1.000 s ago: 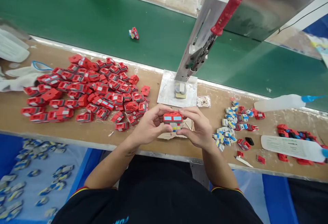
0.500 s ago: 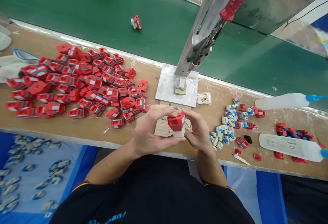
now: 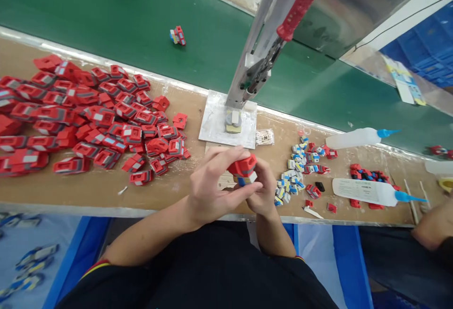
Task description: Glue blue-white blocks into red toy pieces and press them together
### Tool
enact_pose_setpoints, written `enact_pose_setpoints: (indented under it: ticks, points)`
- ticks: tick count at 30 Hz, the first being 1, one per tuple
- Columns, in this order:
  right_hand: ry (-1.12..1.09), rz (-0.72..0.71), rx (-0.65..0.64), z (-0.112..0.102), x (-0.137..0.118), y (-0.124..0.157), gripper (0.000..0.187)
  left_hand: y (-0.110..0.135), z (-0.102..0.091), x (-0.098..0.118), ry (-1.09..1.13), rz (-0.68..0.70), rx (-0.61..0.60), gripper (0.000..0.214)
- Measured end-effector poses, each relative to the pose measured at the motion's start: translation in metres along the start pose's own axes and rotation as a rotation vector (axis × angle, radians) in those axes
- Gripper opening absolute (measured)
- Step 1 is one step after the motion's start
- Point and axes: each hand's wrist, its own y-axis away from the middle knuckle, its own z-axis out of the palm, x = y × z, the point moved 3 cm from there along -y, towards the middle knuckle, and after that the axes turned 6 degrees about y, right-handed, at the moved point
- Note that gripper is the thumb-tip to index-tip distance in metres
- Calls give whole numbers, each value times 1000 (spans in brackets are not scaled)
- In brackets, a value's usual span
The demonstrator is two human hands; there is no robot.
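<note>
Both my hands meet at the front of the wooden bench point(image 3: 106, 186) around one small red toy part point(image 3: 243, 166) with a grey, blue and yellow piece under it. My left hand point(image 3: 208, 188) wraps it from the left, thumb and fingers pinched on it. My right hand point(image 3: 262, 191) grips it from the right, fingers curled. A small wooden block point(image 3: 222, 180) lies on the bench beneath the hands. A big heap of red toy parts point(image 3: 81, 115) spreads to the left.
A hand press point(image 3: 255, 63) with a red lever point(image 3: 300, 2) stands on a metal plate point(image 3: 212, 129) behind my hands. Small blue, yellow and grey pieces point(image 3: 293, 177) and two glue bottles point(image 3: 368, 191) lie right. A green conveyor point(image 3: 106, 21) carries one toy point(image 3: 177, 36). Another person's arm point(image 3: 433, 226) shows far right.
My hands have turned the red part from flat-on to tilted and drawn it closer to me. The view has swung to the right, bringing more of the bench's right end in.
</note>
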Motion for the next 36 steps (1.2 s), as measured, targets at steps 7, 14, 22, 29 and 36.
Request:
enact_pose_setpoints:
  ticks: [7,14,22,29,36]
  points:
    - [-600,371,-83,29,17,1,60,24,-12,-24,-80,123,207,59]
    - [-669,519,11,22,16,1,58,39,1,-28,-252,507,43,68]
    - [370,279,177,-126,125,-140,39,13,-70,-82,-454,171,-115,83]
    - [580,397,-81,-119,215,-227,27,-8,-103,-135,-766,-282,-648,38]
    - [609,419,-65,-138,209,-207,67,-26,-96,-149,-813,-307,-866,47]
